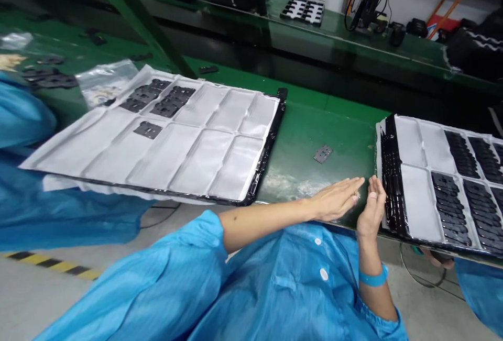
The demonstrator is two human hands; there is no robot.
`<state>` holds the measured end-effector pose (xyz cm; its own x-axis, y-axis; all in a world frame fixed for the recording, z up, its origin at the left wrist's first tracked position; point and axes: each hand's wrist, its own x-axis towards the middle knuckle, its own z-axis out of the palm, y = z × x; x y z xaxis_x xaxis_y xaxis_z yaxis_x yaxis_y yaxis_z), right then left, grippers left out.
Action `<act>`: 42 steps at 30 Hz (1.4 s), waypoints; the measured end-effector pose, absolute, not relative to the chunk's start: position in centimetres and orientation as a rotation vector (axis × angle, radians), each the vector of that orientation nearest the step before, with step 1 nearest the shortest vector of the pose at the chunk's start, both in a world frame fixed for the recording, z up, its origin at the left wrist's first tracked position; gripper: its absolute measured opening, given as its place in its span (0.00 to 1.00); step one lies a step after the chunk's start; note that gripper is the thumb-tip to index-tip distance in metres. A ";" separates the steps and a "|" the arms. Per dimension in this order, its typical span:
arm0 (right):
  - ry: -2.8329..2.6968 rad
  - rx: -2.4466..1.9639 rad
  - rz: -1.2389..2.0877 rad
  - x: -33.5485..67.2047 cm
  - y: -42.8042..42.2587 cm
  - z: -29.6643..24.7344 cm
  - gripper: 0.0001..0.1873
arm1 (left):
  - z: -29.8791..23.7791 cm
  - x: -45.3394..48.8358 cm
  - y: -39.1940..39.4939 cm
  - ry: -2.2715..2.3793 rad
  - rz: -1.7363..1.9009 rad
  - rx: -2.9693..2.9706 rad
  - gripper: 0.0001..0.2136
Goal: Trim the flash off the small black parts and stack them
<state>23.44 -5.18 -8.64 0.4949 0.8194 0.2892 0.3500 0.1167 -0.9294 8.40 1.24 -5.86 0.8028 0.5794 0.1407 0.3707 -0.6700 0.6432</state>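
My left hand (336, 199) reaches across the near edge of the green table, fingers stretched out together and pointing right. A small shiny bit (357, 194) shows by its fingers; I cannot make out what it is. Facing it, a short gap away, is my right hand (371, 210), fingers extended upward, beside the black edge of the right tray stack (393, 184). Neither hand visibly grips anything. A single thin dark plate with cut-outs (323, 154) lies flat on the green surface (298, 126) beyond my hands.
At left, a white-lined compartment tray (188, 147) holds several dark plates (148, 129). The right stack's top tray carries rows of dark parts (450, 207). A plastic bag (106, 81) and loose black parts (49, 76) lie farther left. Co-workers' blue sleeves (23, 116) show at the sides.
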 end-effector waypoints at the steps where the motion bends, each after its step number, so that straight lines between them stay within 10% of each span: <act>1: -1.089 -1.483 0.468 23.4 -5.0 -8.6 0.32 | -5.7 8.1 1.2 0.763 0.494 2.330 0.29; 14: -1.235 -1.423 0.603 21.4 -3.4 -7.8 0.32 | -0.8 2.4 10.1 1.415 0.217 2.437 0.16; 42: -1.271 -1.429 0.463 16.0 2.1 -4.0 0.11 | 0.2 0.5 16.3 1.141 -0.127 2.475 0.12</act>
<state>16.03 2.13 -4.05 0.3448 0.8674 0.3587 0.4338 0.1916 -0.8804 0.47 16.29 0.17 0.6609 0.7080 -0.2488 0.7454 -0.5809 0.3270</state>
